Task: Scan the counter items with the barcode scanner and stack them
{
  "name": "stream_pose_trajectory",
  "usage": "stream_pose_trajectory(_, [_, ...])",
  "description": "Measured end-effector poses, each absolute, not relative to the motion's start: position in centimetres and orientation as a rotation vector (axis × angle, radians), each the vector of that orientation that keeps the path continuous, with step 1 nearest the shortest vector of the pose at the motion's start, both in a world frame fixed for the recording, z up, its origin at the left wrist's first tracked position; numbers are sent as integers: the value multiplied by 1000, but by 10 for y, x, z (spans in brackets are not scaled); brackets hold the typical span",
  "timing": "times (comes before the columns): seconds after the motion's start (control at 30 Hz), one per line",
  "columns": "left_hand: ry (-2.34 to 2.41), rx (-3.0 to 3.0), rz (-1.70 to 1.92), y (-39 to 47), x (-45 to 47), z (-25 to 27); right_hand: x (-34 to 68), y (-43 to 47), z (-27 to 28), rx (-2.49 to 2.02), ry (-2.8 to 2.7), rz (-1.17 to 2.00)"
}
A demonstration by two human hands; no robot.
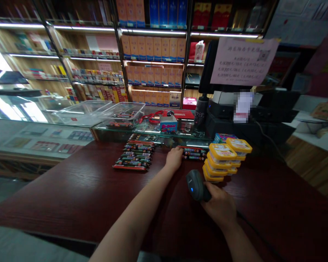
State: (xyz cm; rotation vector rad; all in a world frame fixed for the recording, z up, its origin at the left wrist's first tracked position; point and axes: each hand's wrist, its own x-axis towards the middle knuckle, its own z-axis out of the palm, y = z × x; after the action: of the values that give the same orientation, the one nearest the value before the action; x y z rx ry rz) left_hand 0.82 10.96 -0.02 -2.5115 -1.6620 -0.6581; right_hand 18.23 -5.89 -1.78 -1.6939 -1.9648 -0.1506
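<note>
My right hand [221,207] is closed around the handle of a dark grey barcode scanner [195,185], which has a small blue light and trails a cable. Farther forward, my left hand [174,158] has its fingers curled over the left end of a small pile of slim dark packets [194,153]; its fingertips are partly hidden. To the left of that hand lies a longer row of similar slim packets [136,154], dark with some orange edges. Stacked yellow-lidded plastic tubs [222,152] stand to the right, behind the scanner.
The dark red wooden counter [79,189] carries these goods. Along its back runs a glass ledge [150,128] with clear plastic bins [125,110] and a small blue-and-pink box [168,123]. A monitor with a pink notice [243,62] stands at the right. Lit shelves [154,62] hold boxes.
</note>
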Motion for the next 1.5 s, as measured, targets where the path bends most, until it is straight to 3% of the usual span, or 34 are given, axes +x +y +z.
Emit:
stream_pose_trajectory(0.27, [-1646,-2425,-495,116,23,4,180,-59,-13,-1707,-1951,-90])
stream_pose_trajectory(0.73, [-1924,-2302,-1056,38,-54,-12,177,-66,-3,-1766,-1967,-8])
stream_pose_trajectory(1.0, [-1867,-2253,-980,30,-53,-17,167,-66,5,-1459,-1745,587])
stream_pose_trajectory(1.2, [-1949,-2215,-976,32,-52,-17,161,-69,10,-1398,-1605,713])
stream_pose_trajectory(1.37, [-1913,-2229,-994,33,-53,-18,164,-69,9,-1382,-1625,724])
stream_pose_trajectory(1.5, [-1880,-2230,-976,31,-53,-19,169,-63,8,-1498,-1751,484])
